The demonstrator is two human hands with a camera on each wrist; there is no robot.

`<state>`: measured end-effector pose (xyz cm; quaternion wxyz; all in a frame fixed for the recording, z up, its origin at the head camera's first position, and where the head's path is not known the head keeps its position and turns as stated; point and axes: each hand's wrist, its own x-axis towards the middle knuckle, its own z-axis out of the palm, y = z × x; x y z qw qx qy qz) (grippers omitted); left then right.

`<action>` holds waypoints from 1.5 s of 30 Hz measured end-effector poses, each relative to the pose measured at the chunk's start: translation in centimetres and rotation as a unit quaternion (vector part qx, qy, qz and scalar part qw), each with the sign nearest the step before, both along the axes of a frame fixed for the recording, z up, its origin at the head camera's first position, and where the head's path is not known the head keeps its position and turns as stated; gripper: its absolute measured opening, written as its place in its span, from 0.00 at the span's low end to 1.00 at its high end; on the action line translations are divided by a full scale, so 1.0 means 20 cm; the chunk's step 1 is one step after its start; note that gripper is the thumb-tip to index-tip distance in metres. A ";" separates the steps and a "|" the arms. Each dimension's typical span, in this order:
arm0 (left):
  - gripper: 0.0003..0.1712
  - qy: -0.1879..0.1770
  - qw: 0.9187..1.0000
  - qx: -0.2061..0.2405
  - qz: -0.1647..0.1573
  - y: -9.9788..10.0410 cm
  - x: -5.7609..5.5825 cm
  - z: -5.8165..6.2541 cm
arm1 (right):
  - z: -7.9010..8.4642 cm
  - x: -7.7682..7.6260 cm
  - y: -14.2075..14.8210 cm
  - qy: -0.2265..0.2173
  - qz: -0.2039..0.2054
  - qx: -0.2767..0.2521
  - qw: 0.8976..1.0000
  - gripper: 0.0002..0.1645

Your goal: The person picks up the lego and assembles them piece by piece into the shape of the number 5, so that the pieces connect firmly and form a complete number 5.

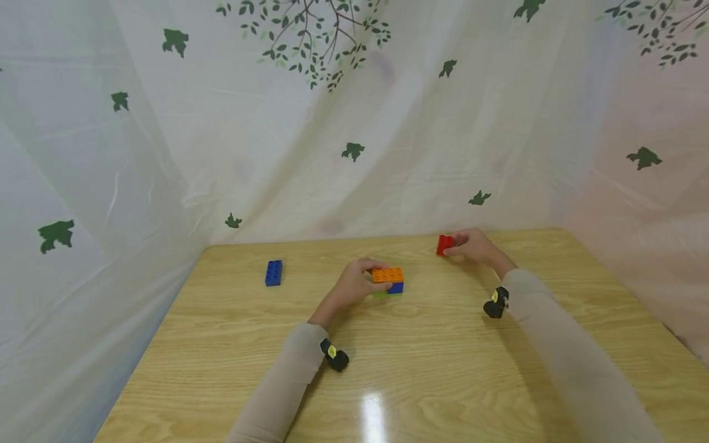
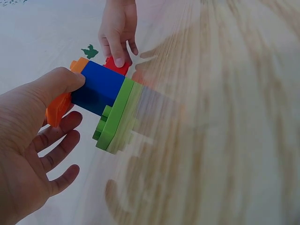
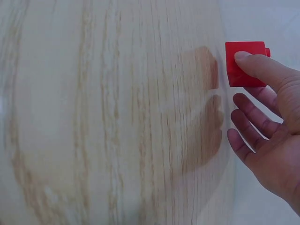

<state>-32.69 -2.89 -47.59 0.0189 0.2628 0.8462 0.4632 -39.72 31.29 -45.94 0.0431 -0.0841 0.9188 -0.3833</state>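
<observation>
My left hand (image 1: 353,284) pinches a small stack of toy bricks near the middle of the table. On top of it is an orange brick (image 1: 389,274), under that a blue brick (image 2: 97,88), and at the bottom a thin green brick (image 2: 116,115) lying on the wood. The thumb presses the near side; the other fingertips are partly hidden behind the stack. Further back and to the right, my right hand (image 1: 472,245) holds a red brick (image 3: 245,63) between thumb and index finger, its other fingers loosely spread. The red brick is close to the table's far edge.
A second blue brick (image 1: 274,273) lies alone at the back left of the wooden table (image 1: 432,363). Behind the far edge hangs a pale curtain (image 1: 288,178) printed with green leaves. Each sleeve carries a small black wrist camera (image 1: 335,355).
</observation>
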 end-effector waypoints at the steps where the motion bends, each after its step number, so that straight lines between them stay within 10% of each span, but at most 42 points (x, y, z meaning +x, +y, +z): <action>1: 0.20 -0.001 1.000 -0.001 0.000 0.00 0.00 0.00 | 0.00 0.00 0.00 -0.001 0.001 0.001 1.000 0.22; 25: 0.19 -0.001 1.000 0.000 0.010 0.00 0.00 -0.01 | 0.29 0.10 -0.28 0.072 0.116 -0.012 0.991 0.22; 45: 0.20 0.017 1.000 -0.001 0.003 0.00 -0.01 0.00 | 0.29 0.22 -0.44 0.096 0.140 -0.039 0.985 0.24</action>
